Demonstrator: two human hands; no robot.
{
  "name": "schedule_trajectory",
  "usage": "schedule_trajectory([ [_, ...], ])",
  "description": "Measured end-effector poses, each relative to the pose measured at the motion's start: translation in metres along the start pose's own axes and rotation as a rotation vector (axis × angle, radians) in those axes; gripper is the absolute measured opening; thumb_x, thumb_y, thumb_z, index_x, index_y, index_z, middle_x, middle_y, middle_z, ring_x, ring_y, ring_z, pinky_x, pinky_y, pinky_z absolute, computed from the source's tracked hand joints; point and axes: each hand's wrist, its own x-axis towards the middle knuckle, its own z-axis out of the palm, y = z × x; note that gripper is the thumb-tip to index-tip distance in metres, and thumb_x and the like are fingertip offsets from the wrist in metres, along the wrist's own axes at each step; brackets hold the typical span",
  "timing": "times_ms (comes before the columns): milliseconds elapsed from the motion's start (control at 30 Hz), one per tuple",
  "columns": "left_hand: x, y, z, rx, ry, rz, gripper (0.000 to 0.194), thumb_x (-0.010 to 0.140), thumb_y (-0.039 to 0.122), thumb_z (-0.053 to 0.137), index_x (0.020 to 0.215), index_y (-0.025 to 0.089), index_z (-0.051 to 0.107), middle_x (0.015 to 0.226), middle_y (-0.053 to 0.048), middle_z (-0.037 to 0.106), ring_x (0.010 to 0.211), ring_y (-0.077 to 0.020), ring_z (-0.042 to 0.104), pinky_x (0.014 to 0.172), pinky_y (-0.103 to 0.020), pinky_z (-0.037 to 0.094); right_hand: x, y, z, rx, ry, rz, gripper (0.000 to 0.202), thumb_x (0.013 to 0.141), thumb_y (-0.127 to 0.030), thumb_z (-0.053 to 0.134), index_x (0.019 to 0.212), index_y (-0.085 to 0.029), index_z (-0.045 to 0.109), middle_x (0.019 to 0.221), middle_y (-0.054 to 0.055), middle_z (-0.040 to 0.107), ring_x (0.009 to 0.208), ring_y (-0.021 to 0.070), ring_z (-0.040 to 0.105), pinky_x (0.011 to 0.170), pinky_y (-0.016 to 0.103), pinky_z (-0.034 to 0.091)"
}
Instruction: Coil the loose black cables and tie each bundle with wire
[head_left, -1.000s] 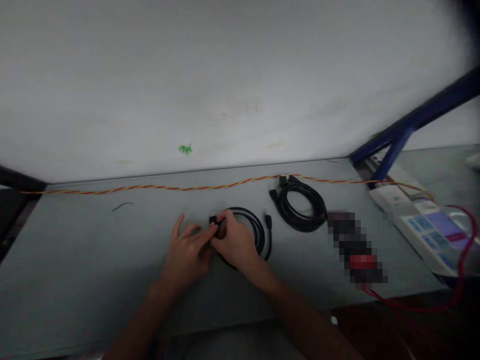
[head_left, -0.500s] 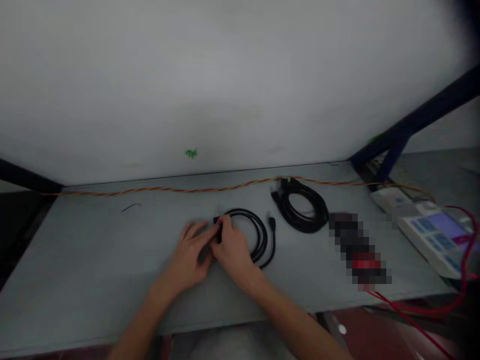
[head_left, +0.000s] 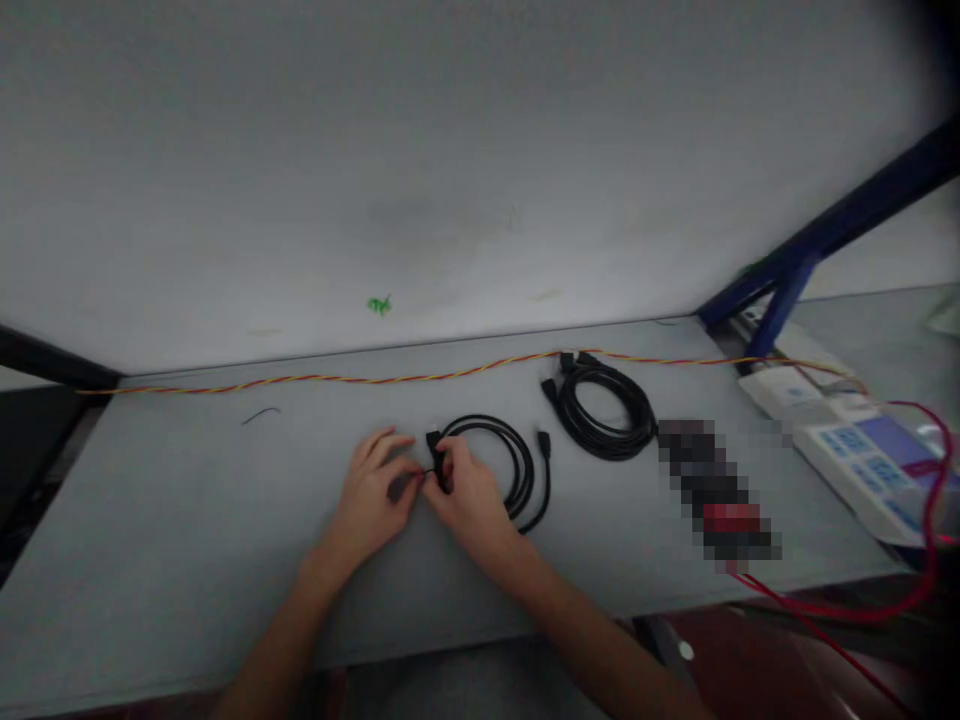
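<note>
A black cable (head_left: 527,470) lies in a loose coil on the grey table, with one plug (head_left: 544,443) out at its right. My right hand (head_left: 466,497) is closed on the left side of this coil, just below its other plug (head_left: 433,438). Left of it, my left hand (head_left: 379,485) pinches a thin black tie (head_left: 427,470) between thumb and index finger; the tie runs to the cable at my right fingertips. A second black cable (head_left: 611,445) lies coiled farther back to the right, its plugs at the upper left.
A twisted red and yellow wire (head_left: 360,380) crosses the back of the table (head_left: 187,540). A short dark wire (head_left: 260,413) lies at left. At right are a blurred-out object (head_left: 716,490), red leads (head_left: 847,612), a white device (head_left: 862,480) and a blue frame bar (head_left: 840,225).
My left hand has drawn back slightly to the left, and a thin tie now shows between the two hands. My right hand stays at the coil.
</note>
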Motion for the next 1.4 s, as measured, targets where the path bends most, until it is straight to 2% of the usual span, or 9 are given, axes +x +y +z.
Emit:
schedule_trajectory([
  [100, 0.003, 0.002, 0.001, 0.011, -0.028, 0.002, 0.012, 0.096, 0.019, 0.059, 0.094, 0.022, 0.071, 0.128, -0.010, 0.065, 0.138, -0.0328, 0.047, 0.114, -0.060, 0.045, -0.001, 0.001, -0.002, 0.048, 0.013, -0.017, 0.031, 0.089, -0.016, 0.060, 0.119, -0.019, 0.056, 0.089, 0.003, 0.068, 0.077, 0.0213, 0.065, 0.072, 0.032, 0.050],
  [233, 0.000, 0.005, 0.005, 0.042, -0.013, 0.000, 0.013, 0.099, 0.019, 0.056, 0.097, 0.022, 0.068, 0.124, -0.009, 0.065, 0.135, -0.0332, 0.047, 0.113, -0.062, 0.043, -0.004, 0.001, -0.009, 0.050, 0.011, -0.070, 0.005, 0.093, -0.016, 0.062, 0.093, -0.021, 0.062, 0.087, 0.003, 0.068, 0.080, 0.0206, 0.065, 0.074, 0.032, 0.051],
  [300, -0.002, 0.005, 0.008, 0.033, -0.001, -0.009, 0.013, 0.100, 0.021, 0.055, 0.099, 0.022, 0.067, 0.121, -0.009, 0.066, 0.132, -0.0324, 0.049, 0.112, -0.061, 0.044, -0.007, -0.001, -0.013, 0.037, 0.008, -0.084, 0.008, 0.096, -0.017, 0.064, 0.089, -0.022, 0.064, 0.089, 0.004, 0.069, 0.083, 0.0205, 0.066, 0.077, 0.032, 0.052],
  [567, -0.005, 0.008, 0.005, -0.008, -0.003, -0.037, 0.019, 0.097, 0.021, 0.061, 0.112, 0.025, 0.071, 0.135, -0.010, 0.061, 0.140, -0.0343, 0.042, 0.115, -0.064, 0.043, -0.025, -0.001, -0.013, -0.114, 0.028, -0.186, 0.010, 0.098, -0.016, 0.066, 0.105, -0.020, 0.071, 0.103, 0.009, 0.073, 0.099, 0.0261, 0.068, 0.091, 0.041, 0.057],
  [800, -0.007, 0.013, 0.005, -0.046, -0.037, -0.161, 0.030, 0.084, 0.008, 0.061, 0.104, 0.025, 0.076, 0.139, -0.010, 0.055, 0.139, -0.0359, 0.043, 0.115, -0.066, 0.043, -0.035, 0.006, -0.007, -0.141, 0.077, -0.273, 0.025, 0.099, -0.015, 0.062, 0.123, -0.020, 0.069, 0.115, 0.010, 0.073, 0.106, 0.0279, 0.067, 0.096, 0.045, 0.059],
  [900, -0.007, 0.013, 0.007, -0.036, 0.004, -0.179, 0.017, 0.088, 0.017, 0.066, 0.099, 0.026, 0.077, 0.134, -0.011, 0.057, 0.136, -0.0364, 0.045, 0.113, -0.066, 0.044, -0.035, 0.008, -0.007, -0.123, 0.095, -0.297, 0.024, 0.101, -0.015, 0.059, 0.123, -0.019, 0.069, 0.115, 0.011, 0.074, 0.105, 0.0275, 0.067, 0.096, 0.045, 0.059],
  [1000, -0.006, 0.016, 0.009, 0.006, 0.052, -0.131, 0.009, 0.092, 0.023, 0.068, 0.096, 0.025, 0.075, 0.132, -0.010, 0.060, 0.138, -0.0370, 0.043, 0.113, -0.066, 0.044, -0.035, 0.008, -0.007, -0.136, 0.101, -0.292, 0.024, 0.103, -0.016, 0.057, 0.123, -0.020, 0.069, 0.112, 0.010, 0.075, 0.103, 0.0270, 0.068, 0.094, 0.044, 0.059],
  [1167, -0.008, 0.019, 0.014, 0.140, 0.145, -0.005, 0.011, 0.096, 0.017, 0.064, 0.101, 0.024, 0.072, 0.126, -0.009, 0.066, 0.136, -0.0345, 0.048, 0.114, -0.062, 0.045, -0.036, 0.011, -0.004, -0.188, 0.121, -0.328, 0.030, 0.104, -0.017, 0.055, 0.132, -0.017, 0.065, 0.114, 0.011, 0.075, 0.102, 0.0261, 0.068, 0.094, 0.043, 0.059],
  [1400, -0.005, 0.025, 0.016, 0.239, 0.143, -0.030, 0.010, 0.096, 0.018, 0.060, 0.098, 0.019, 0.069, 0.126, -0.014, 0.064, 0.135, -0.0379, 0.047, 0.112, -0.064, 0.045, -0.035, 0.012, -0.002, -0.246, 0.140, -0.378, 0.030, 0.103, -0.015, 0.054, 0.131, -0.011, 0.066, 0.107, 0.012, 0.074, 0.098, 0.0257, 0.064, 0.091, 0.042, 0.058],
])
